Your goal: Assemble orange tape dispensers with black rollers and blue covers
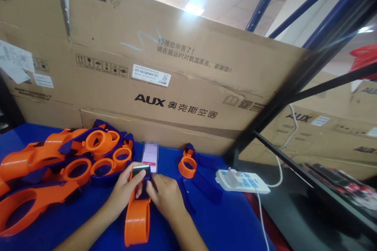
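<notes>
An orange tape dispenser (137,221) hangs between my hands, its round hub towards me and its dark upper end away from me. My left hand (126,183) is closed around the upper part, the thumb lying over the dark plate. From the other side, my right hand (165,193) has its bent fingers pressed at a blue piece beside that end; the exact grip is partly hidden. Just beyond my hands stands a phone (150,157) with a lit screen. Another orange tape dispenser (187,166) with blue parts lies to the right.
Several orange and blue tape dispensers (78,170) are heaped on the left of the blue table (212,219). A white power strip (243,181) with plugged-in cables sits at the right edge. Large cardboard boxes (188,70) stand behind, and a dark metal rack post (273,94) slants up right.
</notes>
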Tool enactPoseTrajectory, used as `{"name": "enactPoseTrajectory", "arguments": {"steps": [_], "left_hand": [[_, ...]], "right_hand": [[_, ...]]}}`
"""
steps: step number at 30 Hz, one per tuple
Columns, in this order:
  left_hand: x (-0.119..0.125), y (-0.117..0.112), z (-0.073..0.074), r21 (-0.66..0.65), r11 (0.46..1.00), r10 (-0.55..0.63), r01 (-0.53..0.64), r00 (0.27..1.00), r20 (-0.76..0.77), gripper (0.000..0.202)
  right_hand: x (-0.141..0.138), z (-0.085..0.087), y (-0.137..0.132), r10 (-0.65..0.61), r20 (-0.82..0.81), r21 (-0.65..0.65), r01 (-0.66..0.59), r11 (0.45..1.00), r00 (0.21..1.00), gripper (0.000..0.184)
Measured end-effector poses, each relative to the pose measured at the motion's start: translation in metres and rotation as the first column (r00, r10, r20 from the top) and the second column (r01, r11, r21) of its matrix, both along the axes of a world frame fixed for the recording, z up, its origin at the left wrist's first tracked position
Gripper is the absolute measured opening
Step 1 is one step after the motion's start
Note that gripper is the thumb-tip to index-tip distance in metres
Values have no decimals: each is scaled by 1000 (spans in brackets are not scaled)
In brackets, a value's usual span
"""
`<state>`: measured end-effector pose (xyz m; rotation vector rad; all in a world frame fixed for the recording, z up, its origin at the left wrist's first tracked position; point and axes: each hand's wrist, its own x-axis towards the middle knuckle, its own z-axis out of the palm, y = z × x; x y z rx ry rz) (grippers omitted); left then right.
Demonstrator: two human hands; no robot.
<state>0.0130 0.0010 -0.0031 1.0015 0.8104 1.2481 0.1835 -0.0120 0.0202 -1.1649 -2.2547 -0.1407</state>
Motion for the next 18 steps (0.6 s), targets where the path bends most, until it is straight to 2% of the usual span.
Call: {"name": "enactPoseTrajectory", "arguments": {"steps": [4, 7, 15, 18], "left_hand": [[-1, 1, 6, -151, 988, 45, -25, 990, 130, 39], [-1, 0, 10, -213, 977, 25, 4, 991, 132, 42], [1, -3, 14, -249, 968, 37, -3, 990, 134, 46], [-1, -5, 16, -249, 968, 7, 24, 992, 123, 53]], "right_hand": [[4, 7, 3, 73, -37, -84, -76, 994, 997, 23], [7, 9, 4, 68, -34, -73, -70, 995, 997, 33], [9, 6, 3, 131, -4, -86, -131, 988, 991, 48], [9, 4, 2, 128, 7, -83, -127, 988, 992, 53]]}}
